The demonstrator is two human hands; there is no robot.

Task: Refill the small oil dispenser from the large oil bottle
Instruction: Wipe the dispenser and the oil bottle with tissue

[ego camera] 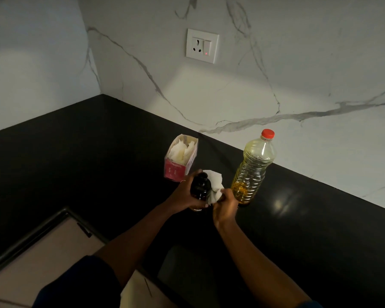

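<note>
Centrally, over black tabletop [98, 163]: dark oil dispenser [201, 187], gripped by left hand [183, 193], fingers curled round it. Against its side, crumpled tissue [216, 182] pinched in right hand [226, 206]. Just right, upright: red-capped large oil bottle [253, 170].

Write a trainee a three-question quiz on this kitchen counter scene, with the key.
1. True or false: the red cap is off the large clear plastic oil bottle.
2. What does the right hand hold against the small dark oil dispenser? A) a metal funnel B) a crumpled white paper tissue C) a spoon
3. Fill in: the left hand grips the ____.
Key: 1 false; 2 B; 3 dispenser.
</note>
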